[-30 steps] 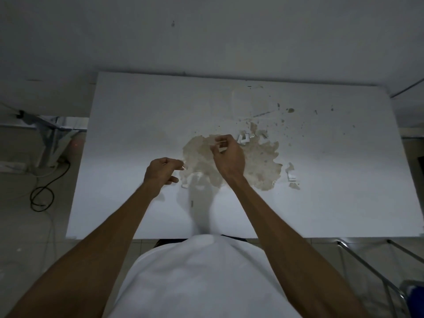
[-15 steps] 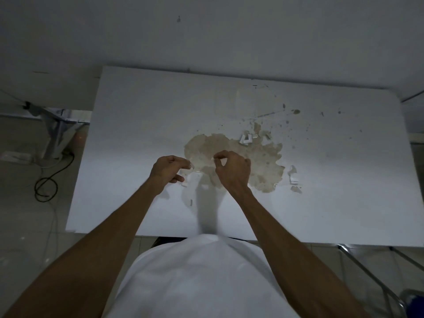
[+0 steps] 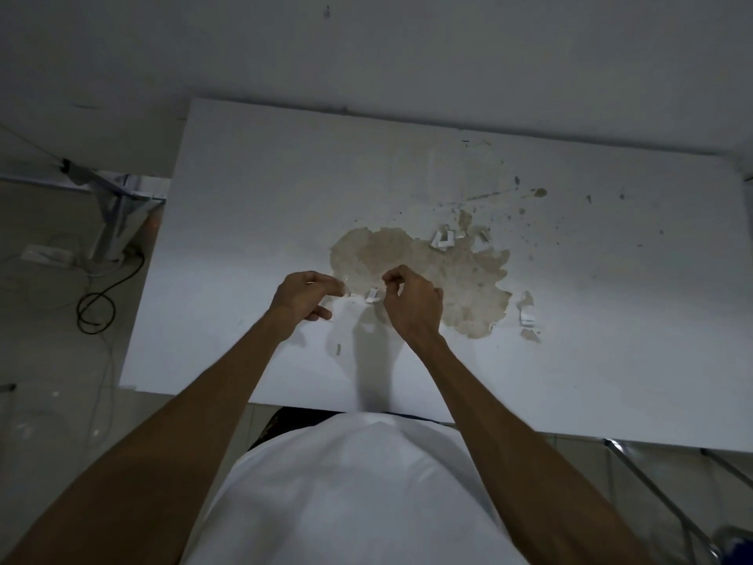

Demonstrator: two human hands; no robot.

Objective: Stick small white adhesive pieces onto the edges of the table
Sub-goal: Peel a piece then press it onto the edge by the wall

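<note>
Table (image 3: 252, 222) white, brown worn patch (image 3: 448, 275); grey wall (image 3: 366, 46) behind; both grips narrow, contents unclear.

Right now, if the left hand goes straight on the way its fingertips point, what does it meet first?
Probably the small white piece between both hands, then the right hand. The left hand points rightward; height above the table is unclear.

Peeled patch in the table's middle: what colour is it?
Mottled beige-brown patch, clearest in the head view.

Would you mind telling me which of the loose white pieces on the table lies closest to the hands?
The white piece between the two hands, at the brown patch's near-left edge; the others lie farther right.
</note>
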